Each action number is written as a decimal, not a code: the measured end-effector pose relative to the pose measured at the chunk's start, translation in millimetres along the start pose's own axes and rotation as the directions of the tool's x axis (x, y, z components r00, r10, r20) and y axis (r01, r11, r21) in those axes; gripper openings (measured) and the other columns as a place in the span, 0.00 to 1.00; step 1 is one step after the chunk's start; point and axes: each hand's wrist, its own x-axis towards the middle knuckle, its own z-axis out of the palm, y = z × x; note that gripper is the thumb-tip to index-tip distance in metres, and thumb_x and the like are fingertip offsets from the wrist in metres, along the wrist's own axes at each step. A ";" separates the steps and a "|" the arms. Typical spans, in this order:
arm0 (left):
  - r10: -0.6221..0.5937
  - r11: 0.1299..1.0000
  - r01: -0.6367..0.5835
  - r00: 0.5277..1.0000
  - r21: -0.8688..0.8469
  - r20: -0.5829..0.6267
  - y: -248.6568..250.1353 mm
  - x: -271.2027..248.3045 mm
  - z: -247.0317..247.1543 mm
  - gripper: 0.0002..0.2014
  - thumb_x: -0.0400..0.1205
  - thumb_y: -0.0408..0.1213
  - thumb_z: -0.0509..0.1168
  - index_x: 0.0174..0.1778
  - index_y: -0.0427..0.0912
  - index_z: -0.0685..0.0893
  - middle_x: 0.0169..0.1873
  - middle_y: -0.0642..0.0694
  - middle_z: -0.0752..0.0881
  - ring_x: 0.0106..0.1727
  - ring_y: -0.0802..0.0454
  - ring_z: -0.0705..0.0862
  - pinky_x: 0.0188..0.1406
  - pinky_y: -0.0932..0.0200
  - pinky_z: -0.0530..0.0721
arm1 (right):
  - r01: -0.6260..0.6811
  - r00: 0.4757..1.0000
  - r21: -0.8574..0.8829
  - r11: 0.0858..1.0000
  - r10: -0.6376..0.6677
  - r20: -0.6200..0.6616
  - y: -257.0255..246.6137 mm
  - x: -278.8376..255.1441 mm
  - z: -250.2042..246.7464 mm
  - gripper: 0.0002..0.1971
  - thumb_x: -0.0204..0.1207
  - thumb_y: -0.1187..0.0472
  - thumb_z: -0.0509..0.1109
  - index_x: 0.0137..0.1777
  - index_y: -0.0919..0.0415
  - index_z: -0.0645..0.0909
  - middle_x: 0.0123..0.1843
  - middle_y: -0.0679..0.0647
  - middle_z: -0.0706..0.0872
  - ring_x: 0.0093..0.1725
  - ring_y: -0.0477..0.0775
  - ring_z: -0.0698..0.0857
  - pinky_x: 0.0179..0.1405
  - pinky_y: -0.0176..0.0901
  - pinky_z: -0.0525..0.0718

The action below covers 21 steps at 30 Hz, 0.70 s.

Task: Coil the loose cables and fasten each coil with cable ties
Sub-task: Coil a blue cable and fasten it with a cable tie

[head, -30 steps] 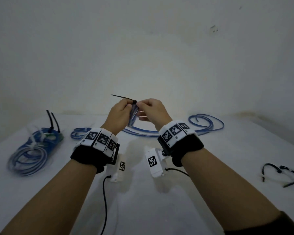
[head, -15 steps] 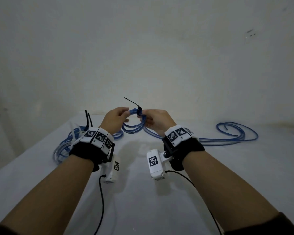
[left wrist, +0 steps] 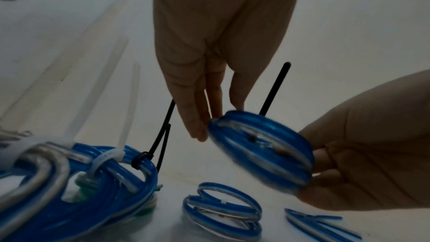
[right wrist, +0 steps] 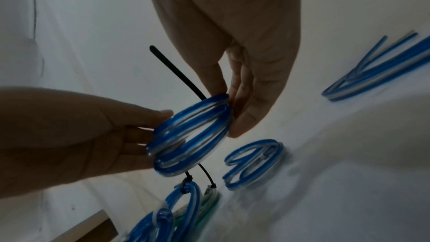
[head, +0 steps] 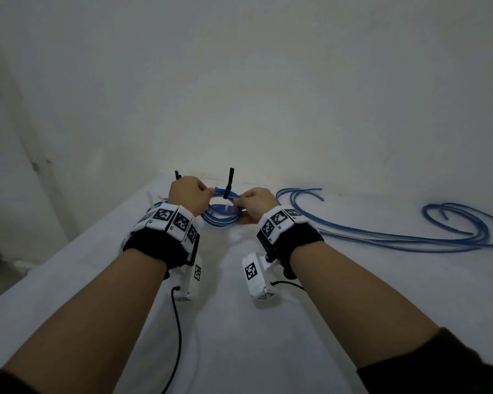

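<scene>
So both hands are up off the table point(head: 353, 308) holding one small blue coil point(head: 221, 214) between them. Left hand point(head: 190, 194) pinches the coil's left rim with thumb and fingertips; right hand point(head: 256, 204) has the opposite rim, fingers curled under it and thumb on the outer edge. From the wrist cameras, neither hand is wrapped around the whole bundle, just clamped on the edges.

The black cable tie point(head: 228, 183) is already cinched on the far rim, between the two grips, and its free tail sticks up and away from the fingers, roughly upright. I think the head of the tie sits on the inner side of the ring, but that bit is blurry in the left wrist view, so don't quote me.

What matters for the next bit: the ring lies nearly flat between the hands, and the tie tail stands straight up off it. It looks a touch nearer the left fingertips, so that hand has the shorter reach if it needs more tightening, with the right holding the coil steady.

Below and left of the grip there's the pile of finished coils point(left wrist: 76, 181) with white and black ties, plus another small coil point(left wrist: 222, 207) right under the held one. The loose cables point(head: 396, 237) trail off to the right of the right hand, not yet wound.
</scene>
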 end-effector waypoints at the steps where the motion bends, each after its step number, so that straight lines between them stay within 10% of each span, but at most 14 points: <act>1: -0.001 1.000 0.001 0.999 -0.007 -0.040 -1.6 2.2 0.2 0.14 0.82 0.40 0.63 0.45 0.32 0.87 0.38 0.39 0.86 0.43 0.44 0.83 0.41 0.60 0.76 | -0.007 1.000 -0.029 1.000 0.007 0.000 2.4 4.6 2.3 0.10 0.74 0.72 0.70 0.32 0.64 0.78 0.38 0.65 0.85 0.38 0.64 0.85 0.43 0.59 0.89; 9: 0.004 0.970 -0.081 0.949 -0.230 -0.315 7.4 13.7 -3.7 0.09 0.81 0.39 0.61 0.48 0.39 0.83 0.45 0.45 0.88 0.47 0.48 0.84 0.46 0.59 0.77 | 0.007 1.000 -0.291 0.957 -0.001 0.021 21.1 29.4 16.5 0.07 0.73 0.62 0.73 0.38 0.65 0.81 0.48 0.69 0.89 0.46 0.66 0.89 0.47 0.59 0.89; 12: 0.068 0.964 -0.135 0.958 -0.229 -0.278 21.6 15.6 -0.8 0.08 0.81 0.40 0.61 0.47 0.42 0.83 0.43 0.46 0.88 0.44 0.49 0.86 0.48 0.55 0.83 | 0.008 0.999 -0.328 0.945 0.008 0.048 22.5 33.2 12.6 0.14 0.71 0.59 0.74 0.52 0.68 0.83 0.53 0.67 0.88 0.51 0.64 0.89 0.50 0.58 0.89; 21: 0.240 0.957 -0.238 0.971 -0.167 -0.006 82.4 21.5 30.8 0.06 0.81 0.40 0.61 0.44 0.45 0.82 0.45 0.46 0.88 0.48 0.47 0.86 0.54 0.50 0.84 | -0.070 0.997 -0.453 0.889 0.046 -0.062 6.3 25.6 -84.5 0.16 0.77 0.58 0.70 0.52 0.75 0.82 0.45 0.65 0.88 0.44 0.64 0.88 0.52 0.61 0.87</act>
